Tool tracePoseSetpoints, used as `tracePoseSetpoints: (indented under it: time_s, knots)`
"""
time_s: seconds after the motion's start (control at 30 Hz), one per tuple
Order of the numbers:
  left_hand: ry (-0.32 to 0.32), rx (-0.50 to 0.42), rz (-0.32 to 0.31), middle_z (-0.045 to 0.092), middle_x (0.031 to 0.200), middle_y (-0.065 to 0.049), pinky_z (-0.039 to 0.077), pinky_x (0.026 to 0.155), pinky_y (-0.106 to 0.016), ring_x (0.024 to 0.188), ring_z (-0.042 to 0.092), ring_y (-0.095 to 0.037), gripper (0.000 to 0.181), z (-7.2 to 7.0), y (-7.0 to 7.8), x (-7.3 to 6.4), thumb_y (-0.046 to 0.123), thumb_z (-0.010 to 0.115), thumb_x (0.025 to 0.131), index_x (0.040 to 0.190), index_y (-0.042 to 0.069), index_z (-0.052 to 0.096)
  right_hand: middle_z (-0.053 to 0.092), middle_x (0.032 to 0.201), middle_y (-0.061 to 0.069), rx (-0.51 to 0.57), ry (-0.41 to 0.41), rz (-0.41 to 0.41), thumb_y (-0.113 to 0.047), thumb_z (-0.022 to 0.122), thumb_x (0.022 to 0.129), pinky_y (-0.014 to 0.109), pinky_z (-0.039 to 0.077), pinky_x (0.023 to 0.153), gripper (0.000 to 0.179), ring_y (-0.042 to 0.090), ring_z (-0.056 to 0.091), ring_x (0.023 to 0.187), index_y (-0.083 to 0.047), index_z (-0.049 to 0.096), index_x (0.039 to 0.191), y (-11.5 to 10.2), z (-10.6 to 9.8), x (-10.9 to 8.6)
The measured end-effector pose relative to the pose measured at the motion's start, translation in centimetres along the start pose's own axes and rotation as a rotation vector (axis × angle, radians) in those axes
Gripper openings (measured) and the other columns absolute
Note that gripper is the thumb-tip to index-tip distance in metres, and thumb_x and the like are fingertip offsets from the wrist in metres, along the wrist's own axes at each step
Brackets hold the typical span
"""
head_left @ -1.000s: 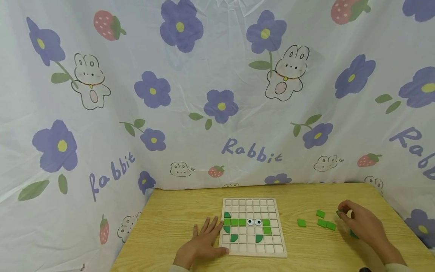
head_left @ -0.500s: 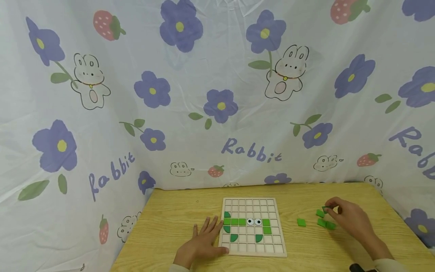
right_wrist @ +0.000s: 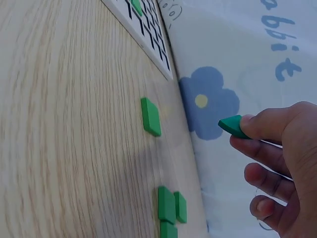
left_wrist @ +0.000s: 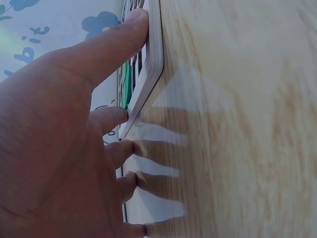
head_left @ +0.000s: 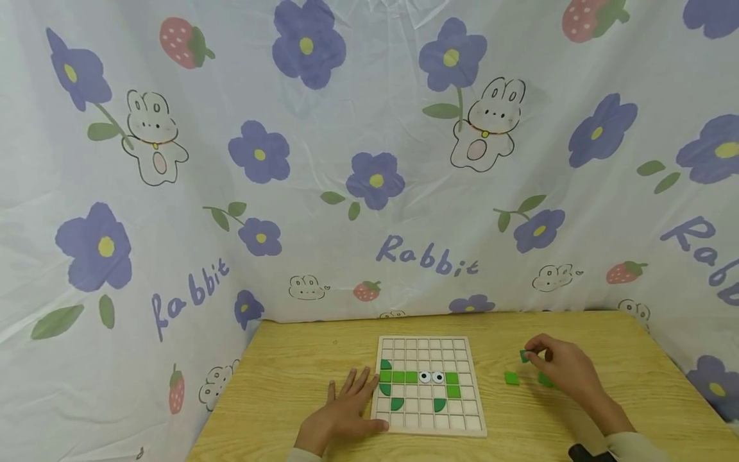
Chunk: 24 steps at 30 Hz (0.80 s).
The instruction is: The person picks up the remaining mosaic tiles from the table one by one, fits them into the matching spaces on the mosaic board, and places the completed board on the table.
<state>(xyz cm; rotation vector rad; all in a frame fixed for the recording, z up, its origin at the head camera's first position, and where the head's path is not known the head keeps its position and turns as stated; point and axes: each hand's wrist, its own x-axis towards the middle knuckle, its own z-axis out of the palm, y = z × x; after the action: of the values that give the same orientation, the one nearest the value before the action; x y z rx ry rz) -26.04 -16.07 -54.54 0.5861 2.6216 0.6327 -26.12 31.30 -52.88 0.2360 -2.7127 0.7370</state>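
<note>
My right hand (head_left: 562, 369) pinches a dark green quarter-circle tile (right_wrist: 234, 126) between thumb and index finger, raised over the table right of the board. My left hand (head_left: 340, 414) lies with fingers spread at the left side of the wooden grid board (head_left: 476, 410), its thumb on the board's corner in the left wrist view. On the board sit light green square tiles (head_left: 398, 377), dark green quarter-circle tiles (head_left: 440, 405) and two round eye tiles (head_left: 425, 377). A loose green square tile (right_wrist: 151, 117) lies between the board and my right hand.
More green square tiles (right_wrist: 167, 204) lie close together on the wooden table (head_left: 277, 385), partly hidden under my right hand in the head view. Behind the table hangs a white curtain (head_left: 323, 244) printed with flowers and rabbits.
My right hand has moved left toward the board with the quarter-circle tile in its pinch, passing over the loose square tiles. My left hand has stayed in place.
</note>
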Motion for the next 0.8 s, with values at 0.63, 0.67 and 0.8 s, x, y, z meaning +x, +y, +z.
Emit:
tracePoseSetpoints:
  time_s: [0.63,0.67,0.8]
  knots:
    - [0.004,0.001,0.005,0.012,0.181,-0.011,-0.003,0.122,-0.083,0.167,0.004,-0.044,0.099,0.0,-0.2,0.0,0.062,0.072,0.095,0.172,0.019,0.025,0.075,0.089,-0.01,0.057,-0.056,-0.016,-0.023,0.081,0.096,0.023,0.039,0.054,0.008,-0.002,0.048,0.064,-0.02,0.075,0.1,-3.3,3.0,1.4]
    - [0.004,0.0,0.004,0.012,0.181,-0.011,-0.002,0.122,-0.083,0.167,0.004,-0.044,0.099,0.0,-0.1,0.0,0.061,0.072,0.095,0.172,0.019,0.026,0.075,0.089,-0.01,0.059,-0.059,-0.021,-0.023,0.081,0.096,0.023,0.038,0.054,0.008,-0.002,0.048,0.063,-0.02,0.075,0.1,-3.4,3.1,1.4]
    - [0.006,-0.002,0.005,0.012,0.181,-0.011,-0.002,0.122,-0.083,0.167,0.005,-0.044,0.098,0.0,0.0,-0.1,0.061,0.072,0.095,0.171,0.018,0.026,0.076,0.089,-0.011,0.063,-0.069,-0.032,-0.024,0.081,0.096,0.023,0.038,0.054,0.008,-0.002,0.047,0.063,-0.021,0.075,0.1,-3.9,3.7,1.5]
